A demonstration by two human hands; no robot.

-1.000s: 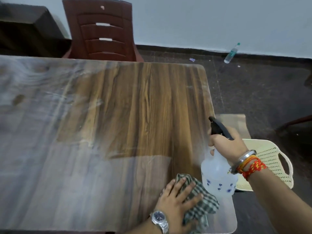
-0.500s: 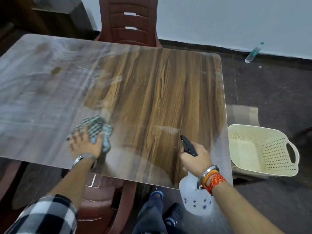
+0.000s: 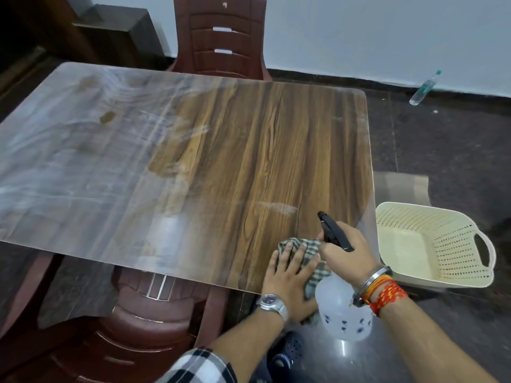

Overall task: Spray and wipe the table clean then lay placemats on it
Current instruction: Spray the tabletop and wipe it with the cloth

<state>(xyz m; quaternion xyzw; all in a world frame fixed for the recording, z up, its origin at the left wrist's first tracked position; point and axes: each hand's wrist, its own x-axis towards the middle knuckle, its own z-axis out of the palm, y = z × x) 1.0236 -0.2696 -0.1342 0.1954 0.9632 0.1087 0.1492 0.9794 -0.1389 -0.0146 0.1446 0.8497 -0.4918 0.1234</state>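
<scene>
Wiping was underway: my flat left hand [image 3: 287, 275] pressed the cloth [image 3: 302, 244], my right hand [image 3: 347, 252] gripped the spray bottle [image 3: 343, 313]; table [image 3: 249, 147] perhaps half-cleaned, placemats unlaid.

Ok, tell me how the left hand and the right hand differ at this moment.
The left hand lies flat with fingers spread; the right hand is curled.
The left hand presses the checked cloth on the table; the right hand grips the spray bottle by its black head.
The left wrist bears a watch; the right, a bangle and red threads.
Shared: both work at the table's near right corner.
</scene>
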